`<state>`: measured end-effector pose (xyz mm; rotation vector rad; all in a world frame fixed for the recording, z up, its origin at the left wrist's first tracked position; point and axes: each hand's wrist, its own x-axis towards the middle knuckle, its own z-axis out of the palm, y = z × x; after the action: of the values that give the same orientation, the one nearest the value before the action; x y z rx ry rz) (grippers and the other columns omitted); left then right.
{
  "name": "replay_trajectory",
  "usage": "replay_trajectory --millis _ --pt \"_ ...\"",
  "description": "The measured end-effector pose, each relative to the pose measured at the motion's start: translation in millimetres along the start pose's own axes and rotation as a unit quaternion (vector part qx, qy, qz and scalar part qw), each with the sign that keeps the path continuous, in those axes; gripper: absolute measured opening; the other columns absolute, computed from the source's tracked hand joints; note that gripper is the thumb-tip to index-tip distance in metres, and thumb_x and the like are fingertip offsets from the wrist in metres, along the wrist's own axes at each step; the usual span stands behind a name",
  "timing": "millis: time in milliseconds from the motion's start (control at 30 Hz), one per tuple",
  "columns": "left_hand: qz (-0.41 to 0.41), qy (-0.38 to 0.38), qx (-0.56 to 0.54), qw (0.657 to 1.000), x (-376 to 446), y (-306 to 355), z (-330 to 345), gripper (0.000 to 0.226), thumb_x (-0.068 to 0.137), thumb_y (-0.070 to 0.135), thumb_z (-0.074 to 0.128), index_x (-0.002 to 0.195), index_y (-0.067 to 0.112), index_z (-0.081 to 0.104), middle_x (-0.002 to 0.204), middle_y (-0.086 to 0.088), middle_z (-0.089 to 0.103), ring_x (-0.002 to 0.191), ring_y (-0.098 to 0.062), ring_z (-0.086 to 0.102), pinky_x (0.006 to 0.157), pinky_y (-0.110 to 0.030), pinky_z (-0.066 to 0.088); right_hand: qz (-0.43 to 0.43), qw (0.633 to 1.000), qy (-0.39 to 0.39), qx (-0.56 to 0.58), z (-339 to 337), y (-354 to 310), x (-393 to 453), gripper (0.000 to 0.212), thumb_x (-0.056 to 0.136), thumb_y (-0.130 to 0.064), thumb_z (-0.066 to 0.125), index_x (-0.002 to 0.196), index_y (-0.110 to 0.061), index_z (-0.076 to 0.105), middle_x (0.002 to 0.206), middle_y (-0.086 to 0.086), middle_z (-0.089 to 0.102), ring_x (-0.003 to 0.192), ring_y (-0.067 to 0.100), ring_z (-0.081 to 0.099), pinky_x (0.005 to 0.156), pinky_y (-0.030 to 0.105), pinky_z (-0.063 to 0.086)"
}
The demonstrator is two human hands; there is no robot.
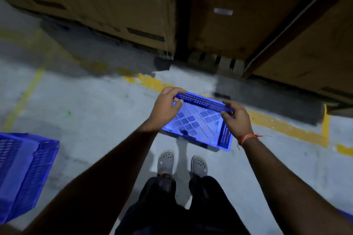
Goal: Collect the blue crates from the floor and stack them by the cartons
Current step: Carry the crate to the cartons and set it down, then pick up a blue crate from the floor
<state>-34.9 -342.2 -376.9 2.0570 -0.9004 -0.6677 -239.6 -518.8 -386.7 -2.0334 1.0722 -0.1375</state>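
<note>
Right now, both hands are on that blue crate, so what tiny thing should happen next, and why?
Probably carry the crate a step forward toward the cartons. The left hand and right hand both grip its far rim, it is tilted, and the cartons stand just past the yellow line.

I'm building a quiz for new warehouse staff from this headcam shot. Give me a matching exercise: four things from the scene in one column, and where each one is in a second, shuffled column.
Things:
1. left hand
2. right hand
3. second blue crate
4. cartons

Places:
A. at the frame's left edge
B. beyond the yellow floor line
C. on the held blue crate's far rim, left end
D. on that rim's right end

Pairs: 1-C, 2-D, 3-A, 4-B
</note>
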Motion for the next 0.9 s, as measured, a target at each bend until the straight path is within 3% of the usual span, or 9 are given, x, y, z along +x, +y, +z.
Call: replay_trajectory --millis 100,200,267,367,567,767,900 --pt "0.003 0.032 0.01 0.999 -21.4 40.8 -41.3 0.031 0.087 0.013 0.061 0.116 0.025 0.065 0.117 0.002 0.054 0.081 -0.009 0.064 0.084 -0.018 0.05 -0.044 0.999 -0.012 0.027 -21.3 -52.7 -7.9 0.037 0.084 -0.007 0.063 0.12 -0.014 0.063 0.113 0.007 0.058 0.082 0.013 0.062 0.081 0.016 0.047" --pt "-0.004 0.074 0.02 0.997 -39.1 59.5 -66.8 0.029 0.087 0.017 0.061 0.114 0.027 0.065 0.118 0.001 0.055 0.088 -0.008 0.062 0.083 -0.017 0.049 -0.084 0.995 -0.022 0.041 -29.6 -82.5 -8.9 0.035 0.084 -0.006 0.063 0.118 -0.015 0.064 0.11 0.005 0.057 0.077 0.002 0.06 0.072 0.002 0.042" --pt "-0.026 0.109 0.016 0.994 -50.0 66.7 -77.0 0.029 0.087 0.018 0.062 0.114 0.029 0.065 0.118 0.002 0.055 0.082 -0.008 0.064 0.08 -0.012 0.046 -0.109 0.992 -0.054 0.033 -30.6 -95.1 -5.7 0.034 0.084 -0.009 0.065 0.116 -0.019 0.064 0.112 0.006 0.059 0.075 0.005 0.062 0.073 0.011 0.045" --pt "-0.061 0.147 0.008 0.987 -67.5 72.7 -83.5 0.029 0.087 0.019 0.063 0.114 0.03 0.065 0.118 0.002 0.054 0.075 -0.008 0.065 0.082 -0.019 0.049 -0.141 0.985 -0.093 0.023 -33.0 -110.5 -1.0 0.033 0.083 -0.011 0.066 0.115 -0.021 0.065 0.111 0.005 0.06 0.074 0.009 0.063 0.078 0.027 0.05" --pt "-0.117 0.226 -0.01 0.967 -105.2 75.9 -98.8 0.03 0.088 0.013 0.063 0.115 0.024 0.066 0.115 0.001 0.052 0.059 0.004 0.057 0.073 0.0 0.037 -0.198 0.972 -0.128 -0.004 -34.7 -137.1 8.4 0.033 0.084 -0.01 0.065 0.115 -0.021 0.066 0.109 0.003 0.058 0.076 -0.005 0.057 0.075 0.014 0.042" --pt "-0.171 0.291 -0.045 0.94 -154.6 66.0 -124.7 0.028 0.09 0.016 0.063 0.117 0.025 0.065 0.121 0.001 0.049 0.069 -0.004 0.062 0.078 -0.016 0.045 -0.237 0.952 -0.193 -0.013 -9.3 -168.3 8.2 0.034 0.087 -0.012 0.063 0.119 -0.024 0.063 0.117 0.0 0.059 0.093 0.007 0.059 0.084 0.021 0.043" --pt "-0.218 0.355 -0.055 0.908 -204.3 46.1 -164.8 0.027 0.09 0.019 0.062 0.115 0.028 0.065 0.121 0.002 0.049 0.074 -0.004 0.064 0.076 -0.021 0.046 -0.268 0.936 -0.229 -0.018 26.9 -206.3 -0.6 0.032 0.086 -0.012 0.065 0.116 -0.023 0.065 0.114 0.001 0.063 0.087 0.007 0.063 0.082 0.024 0.047"
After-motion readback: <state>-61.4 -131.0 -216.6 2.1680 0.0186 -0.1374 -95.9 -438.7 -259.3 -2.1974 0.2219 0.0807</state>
